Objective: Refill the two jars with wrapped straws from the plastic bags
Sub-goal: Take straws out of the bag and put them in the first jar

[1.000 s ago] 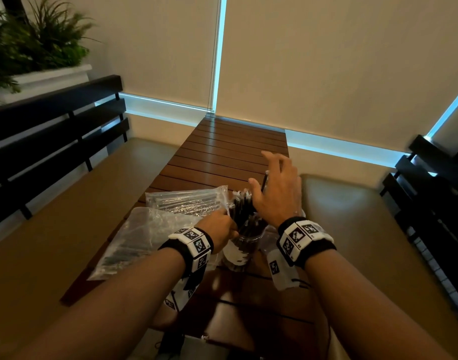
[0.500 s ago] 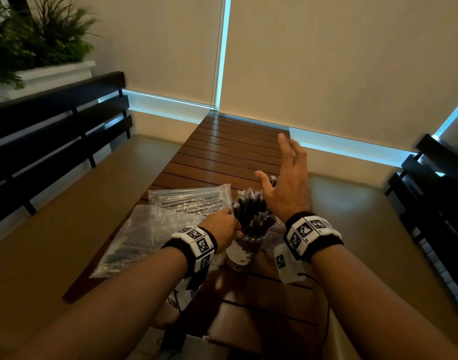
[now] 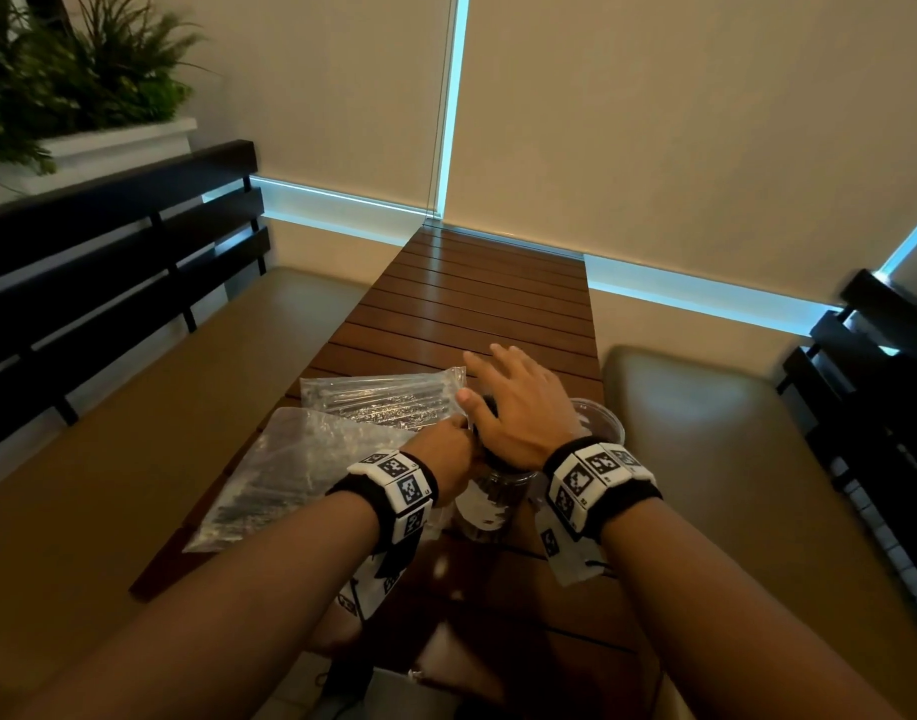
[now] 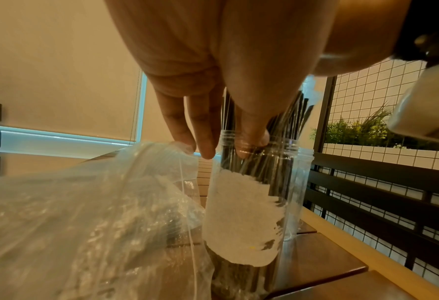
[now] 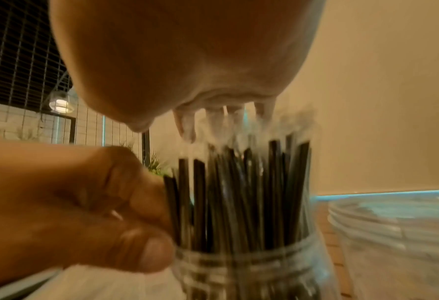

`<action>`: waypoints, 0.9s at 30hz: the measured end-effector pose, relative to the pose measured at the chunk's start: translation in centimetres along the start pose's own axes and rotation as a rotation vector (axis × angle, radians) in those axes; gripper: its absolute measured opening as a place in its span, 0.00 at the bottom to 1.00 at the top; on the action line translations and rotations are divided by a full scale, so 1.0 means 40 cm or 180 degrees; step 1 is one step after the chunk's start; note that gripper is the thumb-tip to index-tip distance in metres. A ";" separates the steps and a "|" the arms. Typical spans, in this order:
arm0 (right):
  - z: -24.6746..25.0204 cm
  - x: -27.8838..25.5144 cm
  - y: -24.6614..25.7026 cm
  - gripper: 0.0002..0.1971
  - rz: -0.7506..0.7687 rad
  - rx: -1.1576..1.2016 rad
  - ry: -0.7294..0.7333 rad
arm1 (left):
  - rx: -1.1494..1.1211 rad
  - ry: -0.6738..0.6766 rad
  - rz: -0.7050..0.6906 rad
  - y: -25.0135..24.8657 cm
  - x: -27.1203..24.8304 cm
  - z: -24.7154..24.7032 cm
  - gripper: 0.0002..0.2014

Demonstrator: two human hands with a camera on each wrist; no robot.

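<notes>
A clear jar with a white label stands on the wooden table, packed with black wrapped straws. My left hand pinches the jar's rim, thumb at the mouth and fingers outside. My right hand lies flat and open over the straw tops, its palm touching the wrapper ends. A second clear jar stands just right of it; I see no straws in it. Two clear plastic bags of straws lie to the left of the jars.
Tan bench cushions flank the narrow table on both sides, with black slatted backrests behind them. A planter with greenery sits top left. The far half of the table is bare wood up to the blind.
My right hand, raised with fingers up half a second ago, has come down flat onto the straw tops. The left hand has stayed on the jar rim.
</notes>
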State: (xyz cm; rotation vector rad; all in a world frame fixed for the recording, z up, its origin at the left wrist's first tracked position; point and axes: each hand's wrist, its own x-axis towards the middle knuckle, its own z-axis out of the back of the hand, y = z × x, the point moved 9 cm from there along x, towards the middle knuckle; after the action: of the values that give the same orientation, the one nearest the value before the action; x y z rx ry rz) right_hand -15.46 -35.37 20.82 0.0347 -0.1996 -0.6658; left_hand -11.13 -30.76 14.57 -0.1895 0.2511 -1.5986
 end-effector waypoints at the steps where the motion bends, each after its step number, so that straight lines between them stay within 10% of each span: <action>1: -0.027 -0.002 0.001 0.29 -0.0016 -0.0114 0.0153 | -0.0028 -0.0023 0.0031 0.002 0.002 0.001 0.13; 8: -0.040 -0.008 -0.012 0.28 -0.0121 0.0004 0.0182 | -0.0072 -0.0325 0.0130 0.032 -0.029 0.022 0.18; 11: 0.035 -0.008 0.011 0.26 -0.0114 0.0248 -0.0419 | 0.0240 -0.0634 0.0692 0.095 -0.065 0.069 0.31; 14: 0.107 -0.009 0.095 0.14 0.0262 0.0169 -0.1020 | 0.0461 -0.0009 0.1418 0.187 -0.101 0.054 0.32; 17: 0.056 0.004 0.187 0.10 0.0619 0.0056 -0.0160 | 0.0292 0.0102 0.1536 0.230 -0.121 0.058 0.03; 21: -0.109 -0.006 0.243 0.08 0.0621 -0.0278 0.1114 | -0.0133 -0.0390 0.1416 0.258 -0.139 0.122 0.05; 27: -0.274 0.007 0.296 0.11 0.0382 0.0239 0.1515 | -0.0199 -0.0443 0.0927 0.228 -0.179 0.173 0.15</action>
State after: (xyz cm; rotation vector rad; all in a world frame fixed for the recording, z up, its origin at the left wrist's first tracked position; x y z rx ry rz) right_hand -5.86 -26.57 11.26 0.2487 0.2307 -0.5134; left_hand -0.17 -24.21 18.93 -0.2977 0.2104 -1.2838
